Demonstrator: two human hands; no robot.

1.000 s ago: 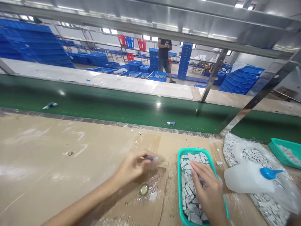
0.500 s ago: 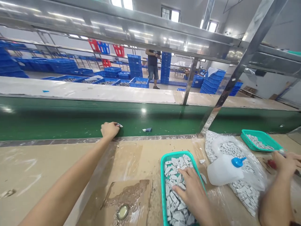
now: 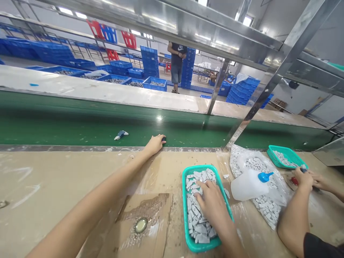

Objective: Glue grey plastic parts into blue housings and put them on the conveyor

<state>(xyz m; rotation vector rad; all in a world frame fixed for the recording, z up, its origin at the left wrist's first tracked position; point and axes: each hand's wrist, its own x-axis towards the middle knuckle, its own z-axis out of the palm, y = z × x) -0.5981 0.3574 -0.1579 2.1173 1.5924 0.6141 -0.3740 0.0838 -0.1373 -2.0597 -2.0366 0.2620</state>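
Here, grey pieces [image 3: 197, 214], under right hand [image 3: 213, 201]

We list the basket [image 3: 184, 200] as smooth moulded plastic; chips [image 3: 195, 211], dull matt; bottle [image 3: 245, 185], smooth translucent plastic; bag [image 3: 279, 193], clear glossy film, wrinkled; belt [image 3: 86, 125], smooth, with a sheen; post [image 3: 259, 103], shiny metal; card [image 3: 158, 206], paper board, roughened, glossy in patches. Crates [image 3: 149, 59] we enter as plastic.
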